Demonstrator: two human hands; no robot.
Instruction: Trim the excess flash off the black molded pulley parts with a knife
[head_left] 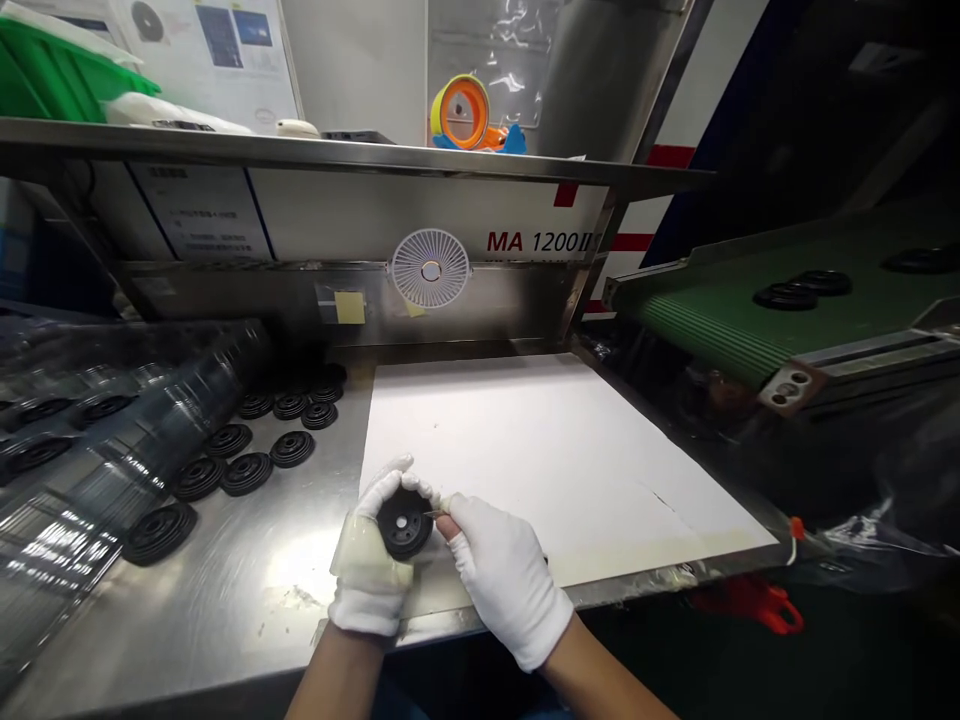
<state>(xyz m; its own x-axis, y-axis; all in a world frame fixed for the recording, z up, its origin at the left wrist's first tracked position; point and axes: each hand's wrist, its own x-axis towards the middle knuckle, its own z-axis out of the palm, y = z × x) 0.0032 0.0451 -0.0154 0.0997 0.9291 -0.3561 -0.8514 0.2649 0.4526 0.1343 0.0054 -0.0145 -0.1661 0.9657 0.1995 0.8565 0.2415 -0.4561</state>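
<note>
White-gloved left hand (pixel 367 560) curls closed around a round black ribbed disc (pixel 403 522) with a central hole, over the near left corner of a white sheet (pixel 555 460) on the stainless steel worktop (pixel 240 590); white-gloved right hand (pixel 506 580) pinches a thin metal pick (pixel 433 514) at the disc's face.

- Bright overall; light seems to fall from above, source out of frame
- Strong glare on the steel tabletop (pixel 247 600) and clear plastic sheeting (pixel 82 510)
- Right side dim; below the green conveyor belt (pixel 720 320) nearly black
- Wide-angle bowing toward the edges: metal shelf (pixel 315 150) looks curved
- Black disc (pixel 405 522) in the left hand (pixel 371 560) fairly sharp, slight softness, no heavy blur
</note>
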